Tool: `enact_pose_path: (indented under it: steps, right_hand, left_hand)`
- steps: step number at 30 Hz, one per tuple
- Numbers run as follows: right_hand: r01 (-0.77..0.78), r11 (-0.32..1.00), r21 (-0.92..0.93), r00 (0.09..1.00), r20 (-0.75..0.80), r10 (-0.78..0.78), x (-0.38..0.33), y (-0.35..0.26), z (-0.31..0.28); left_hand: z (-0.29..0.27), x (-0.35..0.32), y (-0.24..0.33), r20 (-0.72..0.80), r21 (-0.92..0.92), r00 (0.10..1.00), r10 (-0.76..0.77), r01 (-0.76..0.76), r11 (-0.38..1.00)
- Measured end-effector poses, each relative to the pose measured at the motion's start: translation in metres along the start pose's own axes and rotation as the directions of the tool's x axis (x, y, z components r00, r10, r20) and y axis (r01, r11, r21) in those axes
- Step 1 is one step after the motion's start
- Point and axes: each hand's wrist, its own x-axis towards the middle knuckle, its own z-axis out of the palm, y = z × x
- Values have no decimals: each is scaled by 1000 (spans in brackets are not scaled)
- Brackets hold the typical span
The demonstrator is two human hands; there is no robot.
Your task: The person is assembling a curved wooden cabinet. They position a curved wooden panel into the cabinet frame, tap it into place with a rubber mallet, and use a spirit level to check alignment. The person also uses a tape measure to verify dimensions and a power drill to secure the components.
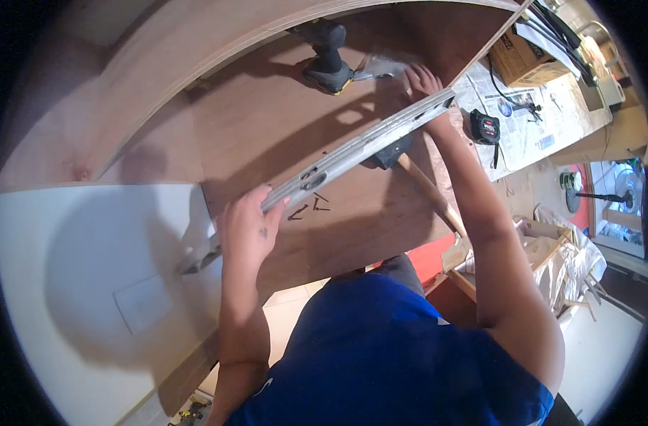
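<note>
A brown plywood panel [267, 135] fills the middle, its far edge cut off by the frame. Across it lies a long grey metal level [352, 153], its long axis running from lower left to upper right. The left hand [247, 231] has its grip wrapped around the level's lower part; the right hand [423, 79] rests spread flat by its upper end. A black drill [327, 60] stands beyond. 1 brown cardboard box [526, 60] sits on the newspaper-covered worktop [551, 121], beside a black tape measure [486, 128]. Small dark screws [309, 206] are hard to make out.

Brown plywood counter [267, 135] carrying a cordless drill [327, 60] at the far side and loose screws [308, 207] near the centre.
</note>
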Motion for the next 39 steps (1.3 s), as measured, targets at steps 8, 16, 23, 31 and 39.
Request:
enact_pose_path:
  steps: [8, 16, 23, 31, 39]
  right_hand:
    - [-480, 874, 77, 788, 476, 391, -138, -128, -184]
    - [-545, 830, 115, 771, 456, 443, -185, -90, -198]
    - [-495, 866, 68, 767, 502, 399, -210, -91, -216]
    - [-554, 796, 243, 830, 90, 550, -333, -159, -264]
    - [-867, 460, 189, 420, 775, 473, -726, -264, -209]
  left_hand:
    - [76, 103, -23, -70, -37, 964, 256, -259, 965]
    - [114, 153, -49, 21, 139, 981, 195, -196, 971]
    - [133, 165, -81, 79, 170, 986, 145, -156, 973]
    - [115, 54, -59, -431, -94, 877, 212, -277, 956]
    - [211, -154, -92, -426, -400, 901, -82, -106, 910]
